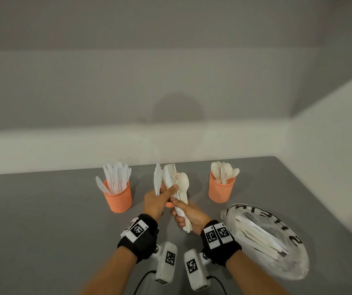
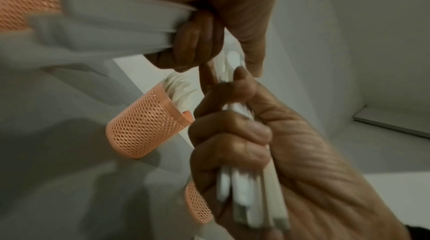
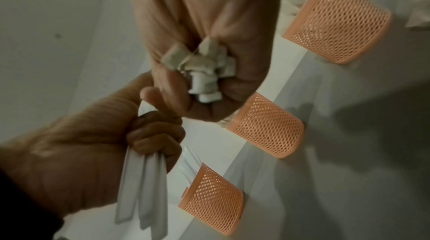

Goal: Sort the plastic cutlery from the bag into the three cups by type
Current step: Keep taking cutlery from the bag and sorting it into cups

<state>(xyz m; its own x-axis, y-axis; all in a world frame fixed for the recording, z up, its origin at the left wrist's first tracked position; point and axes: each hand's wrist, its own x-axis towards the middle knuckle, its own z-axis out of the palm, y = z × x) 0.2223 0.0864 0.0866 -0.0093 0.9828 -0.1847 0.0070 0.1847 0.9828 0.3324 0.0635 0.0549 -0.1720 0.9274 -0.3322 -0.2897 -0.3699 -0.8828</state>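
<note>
- Meanwhile, right hand (image 1: pixel 188 217) has its grip around a mixed cutlery bundle (image 1: pixel 180 194) above the surface (image 1: pixel 43 220)
- Left hand (image 1: pixel 157 200) grips white knives (image 1: pixel 157 179)
- Bag (image 1: pixel 266 239) lies at the surface's right edge, three orange cups (image 1: pixel 118 198) toward its far edge

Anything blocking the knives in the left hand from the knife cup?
Nothing visible. The left hand grips knives above the table; open space lies between them and the knife cup to its left.

Bare test room or lab corner: plain grey walls (image 1: pixel 170 60), pale wall ledge (image 1: pixel 128 141), grey tabletop (image 1: pixel 43 220), marker-tagged wrist cameras (image 1: pixel 166 260). No domestic furnishings visible.
</note>
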